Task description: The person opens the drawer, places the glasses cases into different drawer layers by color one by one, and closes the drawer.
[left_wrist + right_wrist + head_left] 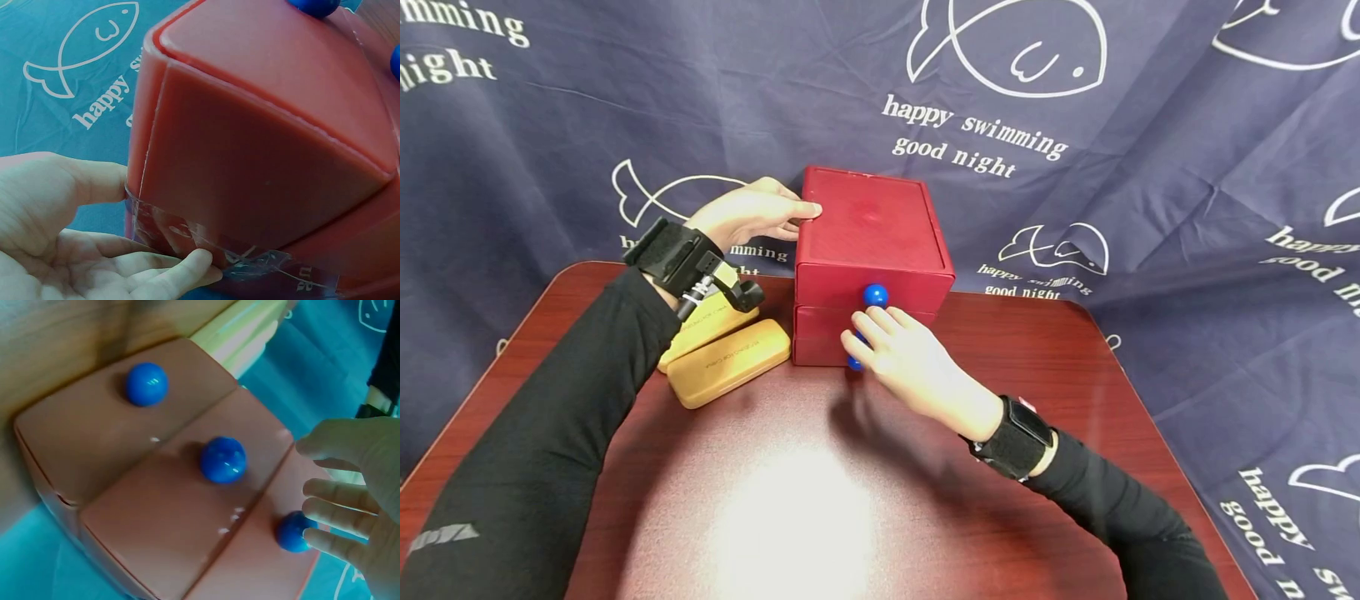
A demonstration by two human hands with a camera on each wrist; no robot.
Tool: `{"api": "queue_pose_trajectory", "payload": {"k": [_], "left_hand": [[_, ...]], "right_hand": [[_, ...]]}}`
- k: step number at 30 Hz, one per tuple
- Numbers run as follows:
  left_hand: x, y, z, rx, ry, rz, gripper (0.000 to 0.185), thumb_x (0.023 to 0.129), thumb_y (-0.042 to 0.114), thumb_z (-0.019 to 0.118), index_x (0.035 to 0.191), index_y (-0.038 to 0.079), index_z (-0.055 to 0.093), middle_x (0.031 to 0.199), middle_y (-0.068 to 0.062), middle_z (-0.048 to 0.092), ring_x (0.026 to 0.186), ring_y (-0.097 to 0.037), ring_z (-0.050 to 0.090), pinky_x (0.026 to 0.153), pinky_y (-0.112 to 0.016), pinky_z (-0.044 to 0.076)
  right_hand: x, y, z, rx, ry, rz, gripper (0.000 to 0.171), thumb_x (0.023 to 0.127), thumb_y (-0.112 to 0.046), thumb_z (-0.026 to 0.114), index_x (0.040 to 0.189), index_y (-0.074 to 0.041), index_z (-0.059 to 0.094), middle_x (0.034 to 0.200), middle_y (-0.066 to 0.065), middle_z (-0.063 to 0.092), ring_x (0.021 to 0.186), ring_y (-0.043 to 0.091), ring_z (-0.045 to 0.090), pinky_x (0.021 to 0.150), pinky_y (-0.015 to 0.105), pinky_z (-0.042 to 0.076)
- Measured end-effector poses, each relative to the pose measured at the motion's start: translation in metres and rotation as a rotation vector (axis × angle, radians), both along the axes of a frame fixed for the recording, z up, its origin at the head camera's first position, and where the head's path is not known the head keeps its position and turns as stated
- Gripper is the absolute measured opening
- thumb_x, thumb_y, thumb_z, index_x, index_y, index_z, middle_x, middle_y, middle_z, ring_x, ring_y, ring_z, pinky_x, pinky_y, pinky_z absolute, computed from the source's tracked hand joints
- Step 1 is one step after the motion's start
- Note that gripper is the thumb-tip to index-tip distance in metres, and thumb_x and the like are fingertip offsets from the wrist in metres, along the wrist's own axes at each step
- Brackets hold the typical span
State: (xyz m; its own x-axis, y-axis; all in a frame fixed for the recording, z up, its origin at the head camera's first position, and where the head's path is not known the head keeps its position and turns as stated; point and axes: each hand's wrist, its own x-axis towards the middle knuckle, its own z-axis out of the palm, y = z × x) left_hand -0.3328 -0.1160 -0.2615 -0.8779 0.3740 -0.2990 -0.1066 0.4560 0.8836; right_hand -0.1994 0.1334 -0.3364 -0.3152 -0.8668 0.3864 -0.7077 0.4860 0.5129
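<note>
Three blue knobs run down the front of the red drawer box (pixel 868 250), which sits at the back-middle of the bench (pixel 1037 375), hard against the blue fish-print cloth (pixel 1150 167). In the right-wrist view the top knob (pixel 146 384) and middle knob (pixel 223 459) are free, while the lowest knob (pixel 292 531) has the right hand (pixel 913 358) at it; only two knobs show from the head cam, the third hidden behind that hand. Right fingers (pixel 334 497) are loosely spread and nearly straight, tips touching or just beside the bottom knob, not yet curled round it, so no grip so far. Left hand (pixel 748 215) lies flat vs the box's left side near the top rear edge, fingers (pixel 178 265) straight and together, thumb on the corner, bracing. Two tan cases (pixel 730 358) lie on the bench just beside the box's left side, under the left wrist. Judging by this, the step in hand is reaching for the bottom drawer's knob w/ the box steadied. Next move prob. calls for pinching that knob betw. thumb and fingers and pulling straight toward the body, left hand pressing back so the box doesn't slide fwd; bench in front looks free for the drawer to come out
</note>
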Motion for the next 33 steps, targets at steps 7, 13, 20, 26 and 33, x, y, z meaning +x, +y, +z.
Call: {"api": "queue_pose_trajectory", "payload": {"k": [7, 13, 20, 26, 33], "left_hand": [[0.000, -0.001, -0.001, 0.001, 0.017, 0.002, 0.060, 0.103, 0.031, 0.053, 0.148, -0.007, 0.043, 0.150, -0.020, 0.049, 0.143, -0.036, 0.047, 0.121, -0.040, 0.035], [0.000, 0.001, -0.001, 0.014, 0.017, 0.011, 0.058, 0.104, 0.029, 0.053, 0.148, -0.008, 0.043, 0.148, -0.020, 0.050, 0.142, -0.036, 0.048, 0.121, -0.039, 0.036], [-0.001, 0.004, 0.000, 0.026, -0.006, 0.033, 0.056, 0.105, 0.025, 0.053, 0.149, -0.007, 0.042, 0.148, -0.020, 0.050, 0.142, -0.030, 0.047, 0.120, -0.039, 0.036], [-0.001, 0.006, -0.001, 0.021, -0.007, 0.043, 0.056, 0.105, 0.025, 0.052, 0.149, -0.008, 0.042, 0.149, -0.022, 0.049, 0.141, -0.032, 0.049, 0.119, -0.039, 0.037], [-0.002, 0.006, 0.000, 0.023, -0.013, 0.057, 0.057, 0.105, 0.025, 0.053, 0.150, -0.008, 0.040, 0.150, -0.022, 0.048, 0.142, -0.032, 0.048, 0.119, -0.039, 0.037]], "right_hand": [[-0.006, -0.001, -0.017, 0.001, 0.000, -0.011, 0.029, 0.083, -0.008, 0.072, 0.109, -0.008, 0.060, 0.109, 0.010, 0.060, 0.100, 0.026, 0.056, 0.082, 0.033, 0.048], [-0.013, -0.002, -0.031, 0.008, 0.002, -0.033, 0.033, 0.082, -0.009, 0.075, 0.112, -0.008, 0.061, 0.112, 0.012, 0.060, 0.104, 0.028, 0.057, 0.084, 0.035, 0.050], [-0.019, -0.001, -0.043, -0.021, -0.011, -0.051, 0.040, 0.076, -0.012, 0.074, 0.113, -0.005, 0.062, 0.111, 0.012, 0.058, 0.102, 0.027, 0.056, 0.083, 0.033, 0.050], [-0.022, -0.004, -0.050, -0.001, 0.046, -0.056, 0.029, 0.079, -0.008, 0.079, 0.105, -0.002, 0.067, 0.109, 0.014, 0.058, 0.102, 0.028, 0.056, 0.089, 0.029, 0.054], [-0.028, -0.012, -0.052, 0.007, 0.054, -0.070, 0.014, 0.079, -0.006, 0.077, 0.089, -0.004, 0.068, 0.103, 0.012, 0.056, 0.094, 0.025, 0.052, 0.073, 0.025, 0.050]]}}
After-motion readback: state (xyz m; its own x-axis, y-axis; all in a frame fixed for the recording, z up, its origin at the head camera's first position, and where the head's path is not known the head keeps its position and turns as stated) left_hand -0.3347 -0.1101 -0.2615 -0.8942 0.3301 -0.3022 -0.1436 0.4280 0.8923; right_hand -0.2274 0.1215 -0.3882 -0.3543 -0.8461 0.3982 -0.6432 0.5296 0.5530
